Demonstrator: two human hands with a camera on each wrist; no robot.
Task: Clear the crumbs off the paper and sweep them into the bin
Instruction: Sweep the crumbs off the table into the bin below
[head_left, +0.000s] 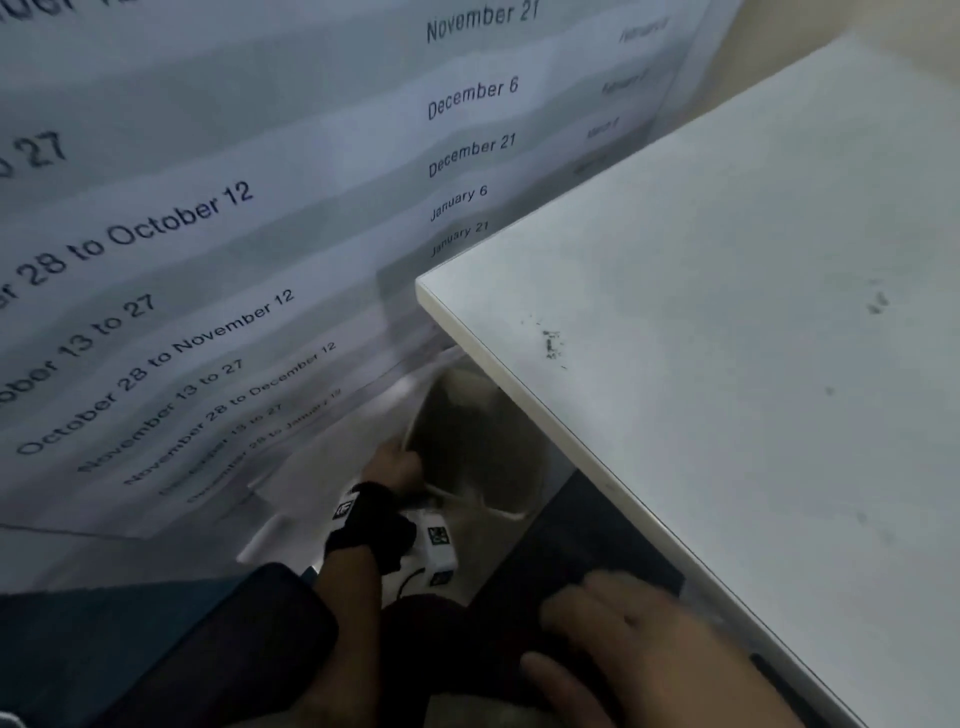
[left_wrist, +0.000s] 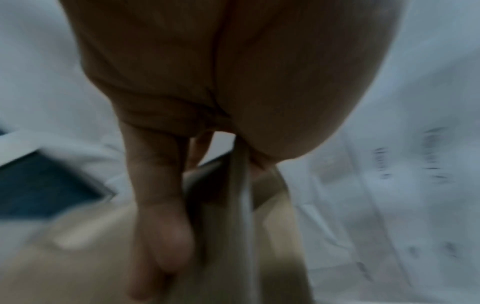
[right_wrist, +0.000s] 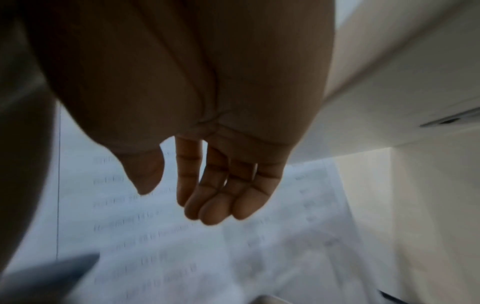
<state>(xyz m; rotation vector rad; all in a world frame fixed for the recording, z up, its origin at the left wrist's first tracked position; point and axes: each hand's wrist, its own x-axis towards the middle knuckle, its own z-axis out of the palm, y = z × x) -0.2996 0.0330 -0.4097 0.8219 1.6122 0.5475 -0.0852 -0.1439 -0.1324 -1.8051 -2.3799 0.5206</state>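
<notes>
Fig.: the bin (head_left: 470, 457) is seen on the floor at the near-left corner of the table (head_left: 727, 338), w/ its rim pinched by the left hand (head_left: 392, 460), fingers curled over the edge. The right hand (head_left: 618, 639) is held free near the table edge, fingers loosely extended, nothing grasped. The printed paper (head_left: 234, 234) is raised at left, above the bin; crumbs cannot be told. Bin judged light, stiff; paper thin, floppy, best taken at opp. edges.

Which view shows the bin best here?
The head view: the bin shows its open mouth and rim beside the table, with the left hand gripping the rim. The left wrist view shows only a blurred rim close-up; the right wrist view shows at most a sliver.
</notes>
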